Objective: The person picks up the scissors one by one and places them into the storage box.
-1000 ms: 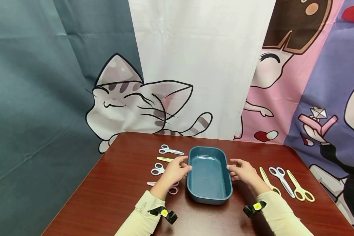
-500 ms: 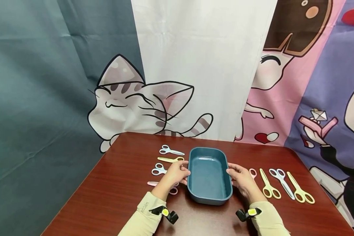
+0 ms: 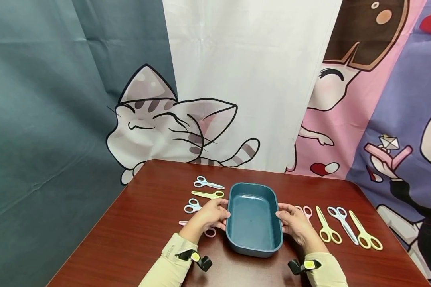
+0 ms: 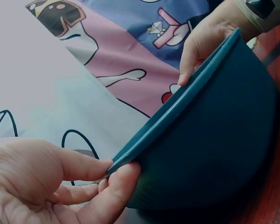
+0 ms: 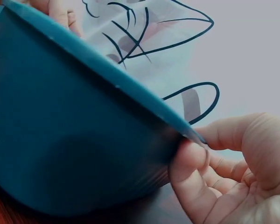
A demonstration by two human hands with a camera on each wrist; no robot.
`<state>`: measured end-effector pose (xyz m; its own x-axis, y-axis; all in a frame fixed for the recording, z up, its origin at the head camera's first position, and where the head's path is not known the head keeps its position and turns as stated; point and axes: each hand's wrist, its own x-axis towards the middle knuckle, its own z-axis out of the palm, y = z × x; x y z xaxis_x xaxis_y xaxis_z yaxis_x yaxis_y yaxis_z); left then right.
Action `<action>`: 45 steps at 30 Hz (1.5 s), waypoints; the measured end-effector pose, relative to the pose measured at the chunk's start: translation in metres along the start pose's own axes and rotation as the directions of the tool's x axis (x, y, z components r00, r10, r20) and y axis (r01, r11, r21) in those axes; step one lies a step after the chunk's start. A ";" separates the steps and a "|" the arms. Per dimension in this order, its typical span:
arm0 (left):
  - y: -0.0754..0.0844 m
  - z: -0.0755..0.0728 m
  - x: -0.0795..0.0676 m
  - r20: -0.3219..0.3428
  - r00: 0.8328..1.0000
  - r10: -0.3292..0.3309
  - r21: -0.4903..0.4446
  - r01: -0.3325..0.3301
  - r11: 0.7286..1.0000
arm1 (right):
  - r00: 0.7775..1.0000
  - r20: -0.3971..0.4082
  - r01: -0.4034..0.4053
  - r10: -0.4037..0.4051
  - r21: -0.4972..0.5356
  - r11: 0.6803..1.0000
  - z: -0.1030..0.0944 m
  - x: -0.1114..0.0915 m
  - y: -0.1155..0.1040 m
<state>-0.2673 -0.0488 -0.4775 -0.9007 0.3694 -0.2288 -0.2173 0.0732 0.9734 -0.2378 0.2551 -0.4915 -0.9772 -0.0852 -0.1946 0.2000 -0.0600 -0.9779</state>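
A deep blue-green rectangular basin (image 3: 251, 223) with rounded corners stands in the middle of the table, and nothing lies inside it. My left hand (image 3: 212, 215) pinches its left rim, thumb on the inner side and fingers outside, as the left wrist view shows on the rim (image 4: 177, 105). On the opposite side my right hand (image 3: 295, 223) pinches the right rim in the same way; in the right wrist view thumb and forefinger close over the edge of the basin (image 5: 84, 116). Whether the base touches the tabletop is hard to tell.
Left of the basin lie blue scissors (image 3: 208, 183), yellow scissors (image 3: 209, 194), more blue scissors (image 3: 192, 205) and pink scissors (image 3: 210, 232), partly hidden by my left arm. To the right are pink scissors (image 3: 307, 211), yellow scissors (image 3: 328, 226), blue scissors (image 3: 343, 224) and yellow scissors (image 3: 365, 232).
Both hands have come onto the basin's rims; the right hand moved in from the right and took hold. The basin has shifted slightly toward me. The scissors stay put.
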 end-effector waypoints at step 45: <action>-0.007 -0.006 0.006 0.081 0.997 -0.014 -0.069 0.019 0.997 | 0.919 -0.323 -0.223 -0.225 -0.898 0.379 -0.058 -0.017 -0.016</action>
<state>-0.2734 -0.0532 -0.4858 -0.8643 0.4419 -0.2402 -0.2600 0.0162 0.9655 -0.2283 0.3152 -0.4770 -0.9663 0.2570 0.0167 0.2297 0.8895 -0.3949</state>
